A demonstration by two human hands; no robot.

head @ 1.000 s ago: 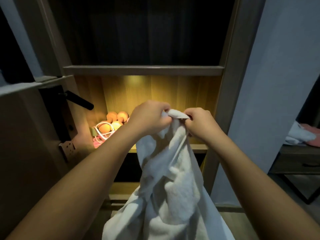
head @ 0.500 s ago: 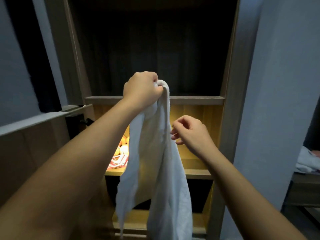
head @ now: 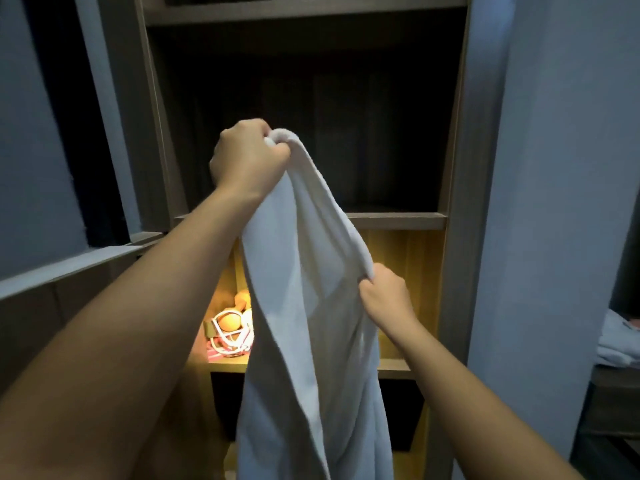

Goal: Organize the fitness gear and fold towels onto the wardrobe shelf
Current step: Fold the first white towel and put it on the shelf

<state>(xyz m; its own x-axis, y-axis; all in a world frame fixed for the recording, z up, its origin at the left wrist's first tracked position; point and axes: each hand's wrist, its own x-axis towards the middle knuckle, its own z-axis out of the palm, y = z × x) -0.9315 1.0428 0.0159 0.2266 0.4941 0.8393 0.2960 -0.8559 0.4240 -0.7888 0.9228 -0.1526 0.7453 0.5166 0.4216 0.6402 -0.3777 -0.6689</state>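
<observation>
The left hand [head: 247, 157] is up high in front of the open wardrobe [head: 457, 168], fingers curled tight round one top corner of a white towel [head: 304, 306]. The right hand [head: 384, 292] is lower and off to the right, pinching the towel's edge in a closed fist. The two hands are well apart, with the towel's top hem running on a slant between them. The rest of the towel hangs loose and unfolded in long creases, dropping out of sight at the bottom, in the air in front of the wardrobe and not resting on any shelf.

Behind it, a lit shelf [head: 227, 366] glows warm yellow. On its left side sits an orange ball [head: 230, 322] tangled in a white cord [head: 225, 339], with something pink underneath that I can't make out. The compartment above is dark. Far right, pale folded cloth [head: 620, 341] lies on a dark piece of furniture.
</observation>
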